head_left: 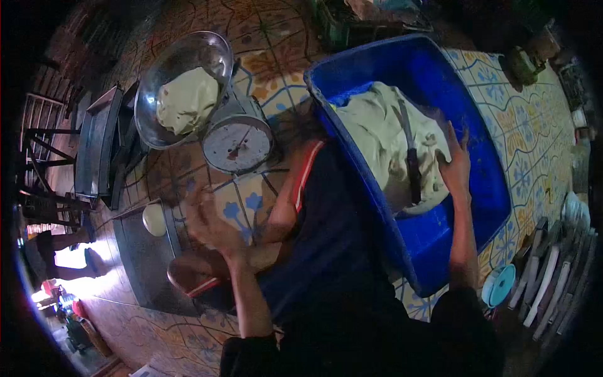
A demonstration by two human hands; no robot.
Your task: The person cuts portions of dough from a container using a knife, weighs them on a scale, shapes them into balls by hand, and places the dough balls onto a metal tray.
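Note:
A large mass of pale dough (377,125) fills much of a blue tub (474,119) on my right. Lying across the dough is a dark, long-bladed tool that looks like a knife (412,160). My right hand (456,164) is at the dough's right edge, fingers spread and apparently touching it. My left hand (213,220) is raised over the floor below the scale, smeared by motion, so its fingers cannot be made out. A dial scale (237,144) bears a metal bowl (147,113) with a lump of dough (188,100) in it.
A dark tray (141,264) with one round dough ball (154,220) lies at left. Metal tins (97,144) stand beyond it. My bent leg (333,220) lies between scale and tub. At far right are a light-blue round container (499,284) and several long bars (546,283).

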